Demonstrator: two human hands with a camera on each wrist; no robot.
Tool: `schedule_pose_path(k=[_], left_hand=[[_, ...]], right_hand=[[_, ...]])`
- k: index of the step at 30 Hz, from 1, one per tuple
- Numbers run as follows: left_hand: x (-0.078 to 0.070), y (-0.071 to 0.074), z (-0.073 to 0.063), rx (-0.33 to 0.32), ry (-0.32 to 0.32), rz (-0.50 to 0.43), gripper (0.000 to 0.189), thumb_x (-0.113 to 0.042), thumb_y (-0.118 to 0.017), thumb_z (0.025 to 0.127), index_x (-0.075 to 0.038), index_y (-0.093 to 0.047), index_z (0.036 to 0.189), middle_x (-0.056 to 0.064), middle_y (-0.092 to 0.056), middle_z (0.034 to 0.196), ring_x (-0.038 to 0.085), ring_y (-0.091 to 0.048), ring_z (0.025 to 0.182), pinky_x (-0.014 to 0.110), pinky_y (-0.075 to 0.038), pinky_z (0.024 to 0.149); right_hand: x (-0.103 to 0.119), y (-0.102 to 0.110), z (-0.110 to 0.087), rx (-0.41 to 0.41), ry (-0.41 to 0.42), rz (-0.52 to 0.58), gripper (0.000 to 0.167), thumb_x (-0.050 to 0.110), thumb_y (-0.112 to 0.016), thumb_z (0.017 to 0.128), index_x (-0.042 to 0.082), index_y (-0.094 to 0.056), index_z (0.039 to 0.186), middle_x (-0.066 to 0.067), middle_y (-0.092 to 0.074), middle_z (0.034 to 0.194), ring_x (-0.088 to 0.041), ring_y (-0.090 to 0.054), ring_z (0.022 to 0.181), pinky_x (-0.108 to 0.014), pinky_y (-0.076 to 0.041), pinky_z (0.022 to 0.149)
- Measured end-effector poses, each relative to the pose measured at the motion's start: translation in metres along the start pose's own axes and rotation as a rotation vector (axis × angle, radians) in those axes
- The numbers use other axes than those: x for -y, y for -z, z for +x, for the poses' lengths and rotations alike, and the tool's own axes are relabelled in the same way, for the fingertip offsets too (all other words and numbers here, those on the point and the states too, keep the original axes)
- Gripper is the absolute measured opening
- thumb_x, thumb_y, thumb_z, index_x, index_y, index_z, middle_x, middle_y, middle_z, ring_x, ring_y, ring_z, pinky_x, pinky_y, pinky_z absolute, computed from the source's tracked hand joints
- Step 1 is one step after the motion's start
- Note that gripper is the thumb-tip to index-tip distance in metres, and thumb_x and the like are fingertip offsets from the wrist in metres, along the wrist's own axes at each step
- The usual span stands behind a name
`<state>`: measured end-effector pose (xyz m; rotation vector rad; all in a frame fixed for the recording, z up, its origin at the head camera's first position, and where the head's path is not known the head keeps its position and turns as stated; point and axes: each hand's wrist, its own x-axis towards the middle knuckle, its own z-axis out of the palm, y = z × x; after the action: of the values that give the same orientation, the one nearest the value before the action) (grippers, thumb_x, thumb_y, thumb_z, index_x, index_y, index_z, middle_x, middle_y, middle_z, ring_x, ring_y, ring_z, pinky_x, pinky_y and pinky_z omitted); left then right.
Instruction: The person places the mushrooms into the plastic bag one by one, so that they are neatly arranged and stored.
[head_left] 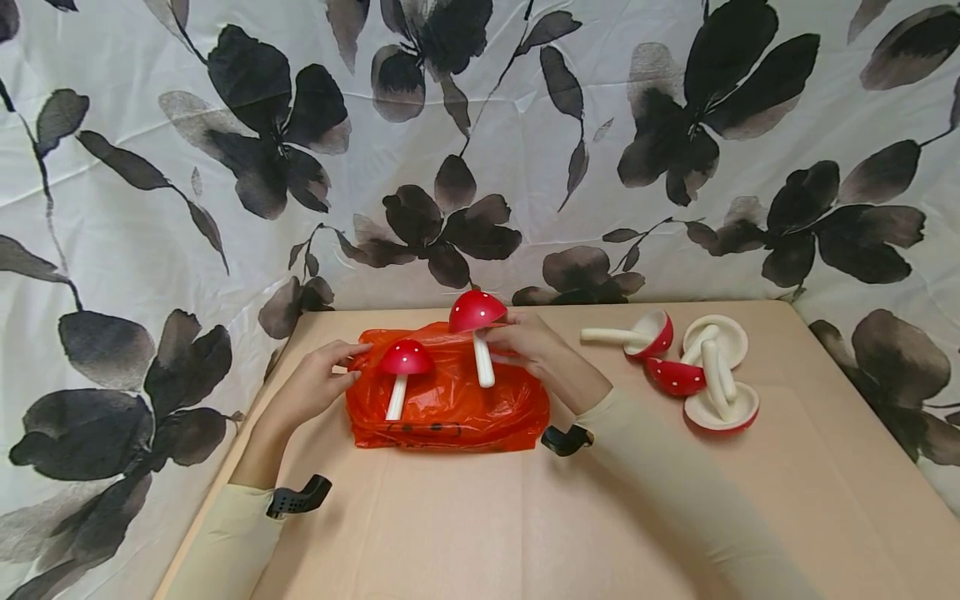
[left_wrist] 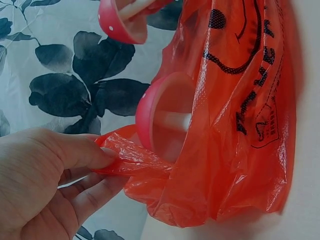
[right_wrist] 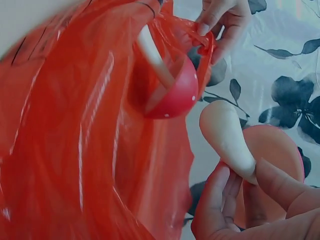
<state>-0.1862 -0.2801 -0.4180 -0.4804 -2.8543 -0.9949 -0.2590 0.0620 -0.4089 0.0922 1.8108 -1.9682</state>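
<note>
A red plastic bag point(head_left: 480, 425) with black print lies on the table. My left hand point(head_left: 313, 387) pinches the bag's left rim between thumb and fingers; in the left wrist view the hand point(left_wrist: 47, 182) holds the bunched film. One toy mushroom point(head_left: 406, 358), with a red white-dotted cap and white stem, sits in the bag's mouth, its stem inside. Above the bag's right part, my right hand point(head_left: 528, 343) holds a second toy mushroom point(head_left: 477, 312), stem pointing down. In the right wrist view, fingers pinch its white stem point(right_wrist: 227, 137) close to the cap.
Several more toy mushrooms point(head_left: 675, 377) lie in a loose heap on the table's right side, some touching. A beige cover lies over the table point(head_left: 465, 525). Behind its far edge hangs a white cloth point(head_left: 555, 158) with dark flowers.
</note>
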Motion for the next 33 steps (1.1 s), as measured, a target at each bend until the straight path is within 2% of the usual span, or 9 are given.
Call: schedule_pose_path(k=[8, 13, 19, 27, 33], left_hand=[[0.000, 0.000, 0.000, 0.001, 0.012, 0.001, 0.045, 0.011, -0.059, 0.091, 0.005, -0.061, 0.135, 0.020, -0.066, 0.118, 0.038, -0.065, 0.106, 0.053, -0.059, 0.088], [0.000, -0.001, 0.002, -0.006, 0.019, 0.015, 0.044, 0.010, -0.060, 0.091, 0.004, -0.062, 0.134, 0.020, -0.066, 0.118, 0.039, -0.064, 0.107, 0.055, -0.058, 0.089], [-0.001, -0.002, 0.003, -0.007, 0.033, 0.032, 0.044, 0.008, -0.060, 0.091, 0.003, -0.062, 0.135, 0.018, -0.066, 0.119, 0.038, -0.064, 0.108, 0.055, -0.058, 0.090], [-0.003, -0.001, 0.003, -0.005, 0.026, 0.017, 0.045, 0.011, -0.060, 0.090, 0.004, -0.062, 0.135, 0.020, -0.066, 0.118, 0.038, -0.064, 0.106, 0.054, -0.058, 0.089], [-0.003, 0.000, 0.003, -0.001, 0.033, 0.013, 0.045, 0.010, -0.060, 0.091, 0.003, -0.062, 0.135, 0.019, -0.066, 0.118, 0.038, -0.064, 0.107, 0.054, -0.058, 0.089]], right_hand=[[-0.012, -0.014, 0.011, -0.017, -0.068, -0.001, 0.040, 0.014, -0.079, 0.088, 0.005, -0.068, 0.125, -0.011, -0.072, 0.117, -0.027, -0.069, 0.103, -0.043, -0.058, 0.095], [-0.017, -0.020, 0.018, -0.026, -0.076, 0.024, 0.038, 0.012, -0.079, 0.087, 0.006, -0.069, 0.123, -0.010, -0.073, 0.115, -0.023, -0.071, 0.099, -0.044, -0.058, 0.095], [-0.024, -0.027, 0.024, -0.068, -0.064, 0.015, 0.037, 0.009, -0.079, 0.087, 0.005, -0.069, 0.123, -0.010, -0.074, 0.113, -0.021, -0.073, 0.096, -0.040, -0.061, 0.087], [-0.035, -0.037, 0.033, -0.093, -0.104, 0.018, 0.043, 0.010, -0.077, 0.089, 0.005, -0.066, 0.130, -0.011, -0.072, 0.116, -0.025, -0.072, 0.103, -0.041, -0.060, 0.090], [-0.041, -0.043, 0.035, -0.088, -0.097, 0.033, 0.048, 0.007, -0.075, 0.090, 0.003, -0.061, 0.135, -0.013, -0.070, 0.121, -0.028, -0.070, 0.107, -0.042, -0.059, 0.091]])
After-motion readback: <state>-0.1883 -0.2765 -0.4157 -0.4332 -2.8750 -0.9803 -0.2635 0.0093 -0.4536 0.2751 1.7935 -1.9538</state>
